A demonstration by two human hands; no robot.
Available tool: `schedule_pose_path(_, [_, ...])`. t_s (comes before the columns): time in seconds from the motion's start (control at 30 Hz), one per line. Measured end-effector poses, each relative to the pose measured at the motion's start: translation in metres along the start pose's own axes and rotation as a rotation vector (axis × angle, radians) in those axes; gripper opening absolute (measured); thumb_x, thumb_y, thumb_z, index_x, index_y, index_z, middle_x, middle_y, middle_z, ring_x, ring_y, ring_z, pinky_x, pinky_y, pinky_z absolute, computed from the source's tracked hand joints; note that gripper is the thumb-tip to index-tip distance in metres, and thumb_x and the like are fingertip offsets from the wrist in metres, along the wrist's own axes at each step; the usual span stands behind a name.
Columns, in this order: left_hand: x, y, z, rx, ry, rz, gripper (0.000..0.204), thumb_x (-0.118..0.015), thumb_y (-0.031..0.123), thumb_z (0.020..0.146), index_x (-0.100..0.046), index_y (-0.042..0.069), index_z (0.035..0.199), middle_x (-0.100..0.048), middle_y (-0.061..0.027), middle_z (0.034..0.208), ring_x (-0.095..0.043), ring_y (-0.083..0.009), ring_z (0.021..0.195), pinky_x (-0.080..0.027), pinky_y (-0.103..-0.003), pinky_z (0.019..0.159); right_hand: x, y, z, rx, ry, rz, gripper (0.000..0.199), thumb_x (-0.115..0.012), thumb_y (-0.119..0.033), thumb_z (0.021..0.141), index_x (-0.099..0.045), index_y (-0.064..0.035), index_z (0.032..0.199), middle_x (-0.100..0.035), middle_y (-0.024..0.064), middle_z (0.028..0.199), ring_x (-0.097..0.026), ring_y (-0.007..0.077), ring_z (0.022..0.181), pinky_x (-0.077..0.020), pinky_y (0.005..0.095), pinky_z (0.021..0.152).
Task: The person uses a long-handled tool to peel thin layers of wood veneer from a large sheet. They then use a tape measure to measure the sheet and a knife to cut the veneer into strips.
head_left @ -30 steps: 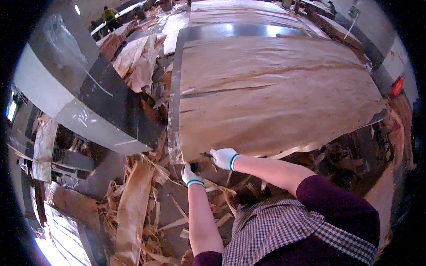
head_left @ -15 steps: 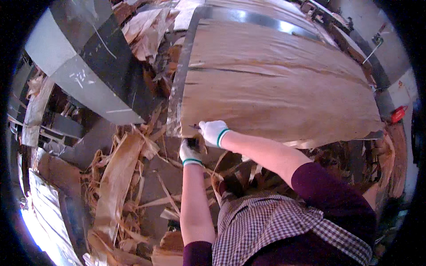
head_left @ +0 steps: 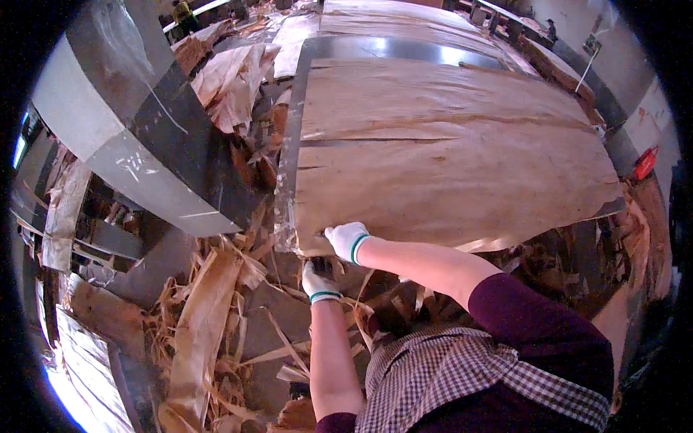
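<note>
A large tan wood veneer sheet (head_left: 447, 177) lies on a grey metal-topped table (head_left: 286, 173), with a dark split running in from its left edge. My right hand (head_left: 348, 241), in a white glove with a green cuff, is closed at the sheet's near left corner. A small dark tool, like a knife (head_left: 322, 233), pokes out of its fingers; most of it is hidden. Just below that corner is my left hand (head_left: 320, 283), gloved alike, its fingers curled at the table's near edge. A dark patch beside the thumb hides what it grips.
Long veneer scraps (head_left: 202, 325) litter the floor at left. A grey-and-white pillar (head_left: 144, 169) stands left of the table. Crumpled veneer sheets (head_left: 229, 86) lie behind it. A red object (head_left: 644, 163) hangs at the right wall. Another person (head_left: 551, 32) is far off at right.
The view has tilted up, so the table and both hands sit lower in the picture. Relative to the sheet's corner, my hands have barely moved.
</note>
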State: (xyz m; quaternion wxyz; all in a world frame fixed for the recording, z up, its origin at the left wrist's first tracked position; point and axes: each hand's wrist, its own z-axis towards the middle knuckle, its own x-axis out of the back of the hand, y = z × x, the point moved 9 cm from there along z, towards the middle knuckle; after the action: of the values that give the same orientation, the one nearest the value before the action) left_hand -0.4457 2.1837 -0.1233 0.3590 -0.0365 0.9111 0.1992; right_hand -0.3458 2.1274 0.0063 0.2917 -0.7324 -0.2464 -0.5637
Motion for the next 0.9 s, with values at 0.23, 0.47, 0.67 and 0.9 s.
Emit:
schedule_pose_path(0.23, [0.013,0.019,-0.008,-0.194,-0.096,0.001,0.025,-0.047,0.018,0.092,-0.058,0.005,0.11,-0.061,-0.009,0.105,-0.06,-0.0217,0.088,-0.052,-0.035,0.075,0.017,-0.029,-0.021,0.143,0.002,0.074,0.025,-0.044,-0.026,0.092,-0.058,-0.0052,0.097,-0.067,0.0149,0.08,-0.066,0.0333,0.074,-0.0507,0.0475,0.063])
schedule_pose_path(0.47, [-0.032,0.018,-0.017,-0.053,0.061,0.1,0.047,-0.031,0.045,0.096,-0.056,0.01,0.114,-0.061,-0.0112,0.108,-0.06,-0.0271,0.094,-0.049,-0.041,0.08,-0.01,-0.029,0.0,0.104,-0.007,0.075,0.02,-0.043,-0.018,0.088,-0.055,-0.0031,0.092,-0.066,0.0179,0.079,-0.066,0.0359,0.074,-0.0508,0.0481,0.062])
schedule_pose_path(0.67, [-0.021,0.031,0.023,-0.049,0.054,0.319,0.064,-0.039,0.06,0.089,-0.051,0.009,0.125,-0.054,-0.0102,0.124,-0.05,-0.0278,0.114,-0.039,-0.043,0.099,-0.018,-0.038,0.008,0.055,-0.077,0.195,0.026,-0.044,-0.017,0.087,-0.065,-0.003,0.094,-0.067,0.0209,0.093,-0.067,0.0318,0.085,-0.0532,0.0442,0.072])
schedule_pose_path(0.9, [-0.018,0.037,0.005,0.003,0.167,0.432,0.048,-0.042,0.041,0.094,-0.051,0.006,0.126,-0.053,-0.0105,0.127,-0.048,-0.0308,0.116,-0.04,-0.043,0.1,-0.021,0.033,-0.042,0.088,-0.144,0.113,0.023,-0.053,-0.015,0.08,-0.064,-0.0058,0.098,-0.068,0.015,0.091,-0.067,0.0315,0.085,-0.0522,0.0452,0.07])
